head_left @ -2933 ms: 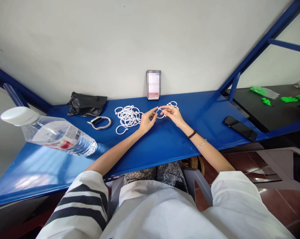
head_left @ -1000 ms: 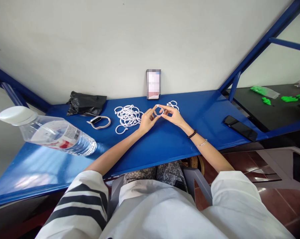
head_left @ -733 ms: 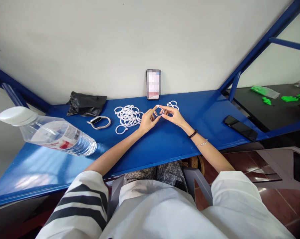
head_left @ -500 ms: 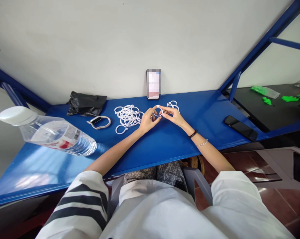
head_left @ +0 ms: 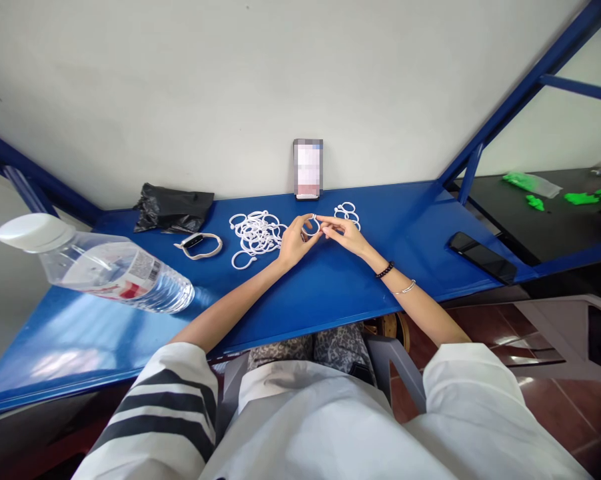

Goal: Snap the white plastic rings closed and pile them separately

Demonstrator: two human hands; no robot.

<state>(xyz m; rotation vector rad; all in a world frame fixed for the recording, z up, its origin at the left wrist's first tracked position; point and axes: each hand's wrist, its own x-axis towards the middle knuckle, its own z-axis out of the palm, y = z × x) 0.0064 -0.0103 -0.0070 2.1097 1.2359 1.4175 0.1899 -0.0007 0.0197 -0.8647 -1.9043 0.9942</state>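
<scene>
Both my hands meet over the far middle of the blue table (head_left: 330,287), pinching one small white plastic ring (head_left: 312,226) between them. My left hand (head_left: 294,241) grips the ring's left side with thumb and fingertips. My right hand (head_left: 344,233) pinches its right side. A heap of several white rings (head_left: 254,235) lies just left of my left hand. A small cluster of white rings (head_left: 347,211) lies just beyond my right hand.
A phone (head_left: 307,169) leans upright against the wall behind the hands. A black bag (head_left: 173,208) and a beige wristband (head_left: 199,245) lie to the left, with a clear water bottle (head_left: 100,267) near left. A dark phone (head_left: 482,257) lies at right.
The ring has come down slightly and the fingers of both hands have shifted around it. Nothing else on the table has moved.
</scene>
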